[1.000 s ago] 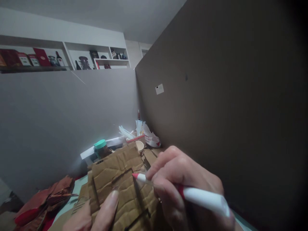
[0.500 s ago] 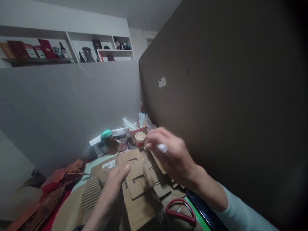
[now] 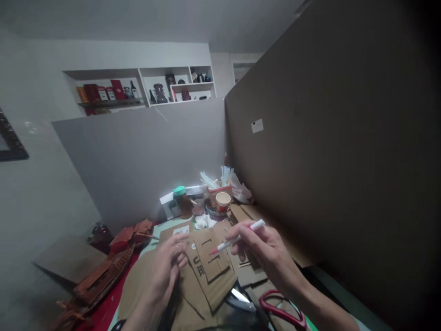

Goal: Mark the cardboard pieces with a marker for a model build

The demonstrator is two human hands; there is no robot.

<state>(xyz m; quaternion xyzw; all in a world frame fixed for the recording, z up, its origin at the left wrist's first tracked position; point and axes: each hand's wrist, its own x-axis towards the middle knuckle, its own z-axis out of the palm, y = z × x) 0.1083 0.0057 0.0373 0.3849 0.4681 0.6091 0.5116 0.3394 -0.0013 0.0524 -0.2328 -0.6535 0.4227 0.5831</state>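
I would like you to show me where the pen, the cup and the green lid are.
Pen [image 3: 257, 225]: head view, on its white rear end.
Cup [image 3: 222, 208]: head view, on its outer wall.
Green lid [image 3: 179, 190]: head view, on its middle.

Left hand [image 3: 168, 259]: fingers loosely bent, toward the right; left forearm [image 3: 146, 303] slants up from lower edge. Right hand [image 3: 258, 241]: writing grip, fingers pinched; right forearm [image 3: 306, 292] slants from lower right.
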